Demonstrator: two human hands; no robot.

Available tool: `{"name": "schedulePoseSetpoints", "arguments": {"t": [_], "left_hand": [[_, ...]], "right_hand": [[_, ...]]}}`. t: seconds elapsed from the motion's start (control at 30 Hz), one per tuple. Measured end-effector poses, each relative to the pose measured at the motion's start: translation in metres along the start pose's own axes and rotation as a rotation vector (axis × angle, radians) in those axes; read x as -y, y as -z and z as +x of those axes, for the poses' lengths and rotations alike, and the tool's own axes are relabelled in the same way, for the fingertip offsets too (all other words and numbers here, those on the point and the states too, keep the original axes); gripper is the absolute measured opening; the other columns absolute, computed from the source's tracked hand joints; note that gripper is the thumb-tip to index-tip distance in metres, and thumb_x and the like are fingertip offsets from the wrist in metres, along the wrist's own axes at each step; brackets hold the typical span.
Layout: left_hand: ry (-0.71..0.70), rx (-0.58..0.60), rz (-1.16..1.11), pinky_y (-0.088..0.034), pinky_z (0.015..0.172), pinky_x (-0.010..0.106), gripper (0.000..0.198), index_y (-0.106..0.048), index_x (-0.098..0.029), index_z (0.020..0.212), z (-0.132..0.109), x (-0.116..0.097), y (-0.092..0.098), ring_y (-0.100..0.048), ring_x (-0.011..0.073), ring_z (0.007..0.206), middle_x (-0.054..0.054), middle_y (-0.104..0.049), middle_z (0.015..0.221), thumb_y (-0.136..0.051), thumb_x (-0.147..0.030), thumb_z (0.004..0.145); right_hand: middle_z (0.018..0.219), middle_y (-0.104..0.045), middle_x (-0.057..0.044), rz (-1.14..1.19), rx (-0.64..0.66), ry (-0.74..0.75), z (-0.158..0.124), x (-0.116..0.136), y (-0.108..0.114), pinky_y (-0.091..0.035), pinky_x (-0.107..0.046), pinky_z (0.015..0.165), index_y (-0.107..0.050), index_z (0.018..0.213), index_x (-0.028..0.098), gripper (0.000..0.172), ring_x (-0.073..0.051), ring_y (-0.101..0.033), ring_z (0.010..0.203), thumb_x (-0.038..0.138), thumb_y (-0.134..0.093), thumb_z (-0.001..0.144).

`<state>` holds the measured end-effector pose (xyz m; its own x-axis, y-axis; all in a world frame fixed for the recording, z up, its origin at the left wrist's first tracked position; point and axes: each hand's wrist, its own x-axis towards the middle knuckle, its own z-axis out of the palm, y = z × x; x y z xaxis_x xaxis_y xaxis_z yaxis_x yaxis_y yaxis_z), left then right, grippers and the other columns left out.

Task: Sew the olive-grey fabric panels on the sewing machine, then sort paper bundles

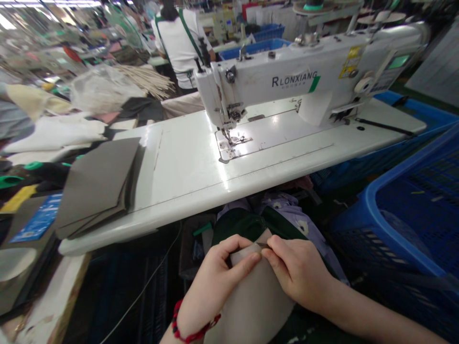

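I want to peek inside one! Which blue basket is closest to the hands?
The big blue plastic crate, just beside the right hand. The other blue crates sit farther away, beyond the white sewing table.

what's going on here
A person holds a beige panel in front of them with both hands. The left hand pinches its upper edge, while the right hand holds a small metal blade at that edge. Ahead stands a white Rlonxiang sewing machine, with a stack of grey panels to its left and a blue plastic crate to the right.
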<state>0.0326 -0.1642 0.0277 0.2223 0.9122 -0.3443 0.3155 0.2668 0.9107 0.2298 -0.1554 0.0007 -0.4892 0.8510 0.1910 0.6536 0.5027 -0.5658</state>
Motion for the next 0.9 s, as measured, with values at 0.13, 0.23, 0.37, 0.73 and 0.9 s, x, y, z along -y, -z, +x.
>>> {"name": "schedulePoseSetpoints", "arguments": {"t": [0.13,0.23,0.37,0.73,0.9], "left_hand": [[0.003,-0.002,-0.022,-0.045,0.072,0.025,0.022,-0.071,-0.021,0.092,0.0014,0.0018,-0.0011,-0.059,0.0186,0.084,0.002,-0.069,0.089,-0.063,-0.041,0.086],[0.019,0.001,-0.073,-0.046,0.076,0.027,0.023,-0.073,-0.023,0.100,0.0013,0.0025,0.0007,-0.061,0.0208,0.090,0.004,-0.072,0.098,-0.064,-0.039,0.086],[0.042,0.004,-0.125,-0.045,0.078,0.027,0.024,-0.074,-0.025,0.102,0.0008,0.0030,0.0031,-0.062,0.0211,0.092,0.004,-0.071,0.103,-0.064,-0.040,0.086],[0.050,0.017,-0.151,-0.042,0.080,0.027,0.025,-0.074,-0.024,0.100,0.0019,0.0040,0.0031,-0.058,0.0198,0.092,0.003,-0.068,0.097,-0.063,-0.041,0.086],[0.046,0.025,-0.146,-0.041,0.082,0.027,0.023,-0.074,-0.026,0.100,0.0011,0.0021,0.0037,-0.058,0.0196,0.093,0.002,-0.068,0.098,-0.063,-0.041,0.087]], "right_hand": [[0.066,-0.058,0.002,0.027,0.013,-0.015,0.0000,-0.0011,0.0031,-0.028,-0.029,0.057,-0.045,0.080,0.021,0.022,-0.012,-0.055,0.059,0.029,-0.038,0.099],[0.067,-0.059,0.002,0.022,0.037,-0.033,-0.0008,-0.0020,0.0059,-0.028,-0.029,0.056,-0.046,0.082,0.021,0.021,-0.012,-0.055,0.059,0.030,-0.039,0.099],[0.069,-0.060,0.002,0.006,0.063,-0.045,-0.0020,-0.0016,0.0076,-0.028,-0.029,0.057,-0.046,0.084,0.021,0.020,-0.013,-0.057,0.061,0.031,-0.039,0.099],[0.068,-0.060,0.001,-0.029,0.043,-0.026,-0.0010,-0.0005,0.0070,-0.027,-0.030,0.057,-0.048,0.084,0.021,0.020,-0.014,-0.057,0.061,0.031,-0.040,0.099],[0.069,-0.059,0.001,-0.044,0.055,-0.028,-0.0004,0.0006,0.0068,-0.026,-0.030,0.057,-0.047,0.084,0.022,0.021,-0.015,-0.056,0.062,0.032,-0.038,0.100]]}}
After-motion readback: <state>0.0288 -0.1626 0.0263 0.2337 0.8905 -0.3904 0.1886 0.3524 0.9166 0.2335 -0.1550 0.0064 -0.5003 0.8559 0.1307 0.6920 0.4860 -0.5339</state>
